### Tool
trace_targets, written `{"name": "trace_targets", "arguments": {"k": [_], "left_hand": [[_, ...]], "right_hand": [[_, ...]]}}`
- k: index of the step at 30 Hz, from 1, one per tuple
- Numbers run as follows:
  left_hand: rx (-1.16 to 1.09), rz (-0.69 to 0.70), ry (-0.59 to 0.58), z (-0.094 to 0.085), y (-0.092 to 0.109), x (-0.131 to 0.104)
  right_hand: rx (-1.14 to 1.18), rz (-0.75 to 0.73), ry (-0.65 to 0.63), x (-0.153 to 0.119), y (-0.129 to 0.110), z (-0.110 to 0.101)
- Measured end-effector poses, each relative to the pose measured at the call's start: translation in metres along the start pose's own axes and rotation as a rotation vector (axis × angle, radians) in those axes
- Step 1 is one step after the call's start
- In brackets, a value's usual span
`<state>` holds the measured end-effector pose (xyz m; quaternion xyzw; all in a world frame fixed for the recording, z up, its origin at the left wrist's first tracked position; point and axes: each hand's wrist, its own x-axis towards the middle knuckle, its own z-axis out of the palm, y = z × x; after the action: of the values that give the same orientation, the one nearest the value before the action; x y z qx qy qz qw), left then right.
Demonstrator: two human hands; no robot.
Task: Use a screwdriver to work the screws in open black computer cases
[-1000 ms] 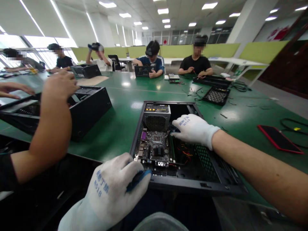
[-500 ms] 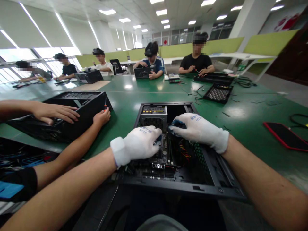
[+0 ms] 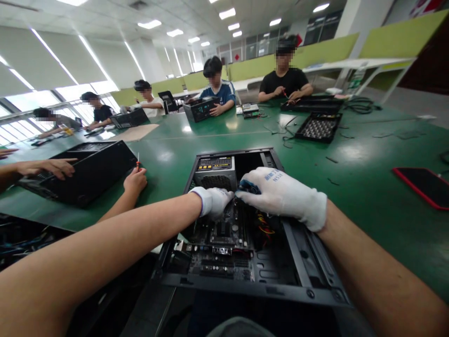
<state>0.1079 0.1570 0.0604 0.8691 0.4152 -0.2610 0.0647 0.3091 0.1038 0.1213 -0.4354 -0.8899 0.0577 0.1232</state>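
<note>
An open black computer case (image 3: pixel 301 262) lies on its side in front of me. Inside it are a motherboard (image 3: pixel 224 229) and a power supply (image 3: pixel 215 173) with a yellow-marked label. My left hand (image 3: pixel 218 201), in a white glove, reaches over the upper part of the motherboard, just below the power supply. Its fingers are pinched together, and what they hold is hidden. Close beside it, my right hand (image 3: pixel 277 189), also gloved, has its thumb and fingers curled together on something dark that I cannot make out. Red, yellow and black wires (image 3: pixel 264 224) show below the right hand.
To the left, a co-worker's hands rest by another black case (image 3: pixel 94 173), one holding a screwdriver (image 3: pixel 138 161). A black tray (image 3: pixel 319 127) and loose cables lie farther back. A red-edged black tablet-like slab (image 3: pixel 424 187) is on the right. Several people sit across the green table (image 3: pixel 168 154).
My left hand has moved up and turned, baring more of the motherboard. My right hand has shifted slightly left, close to the left fingertips. The view has tilted a little.
</note>
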Motion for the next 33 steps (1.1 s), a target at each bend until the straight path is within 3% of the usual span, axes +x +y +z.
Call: {"name": "trace_targets", "arguments": {"k": [14,22,33], "left_hand": [[0.027,0.018,-0.035,-0.006,-0.001,0.014],[-0.011,-0.008,0.005,0.0,-0.008,0.017],[0.026,0.004,-0.025,0.002,-0.008,0.021]], "right_hand": [[-0.027,-0.021,-0.02,-0.002,0.002,0.003],[-0.019,-0.043,-0.029,-0.003,0.003,0.003],[-0.04,-0.051,-0.005,-0.004,0.002,0.005]]}}
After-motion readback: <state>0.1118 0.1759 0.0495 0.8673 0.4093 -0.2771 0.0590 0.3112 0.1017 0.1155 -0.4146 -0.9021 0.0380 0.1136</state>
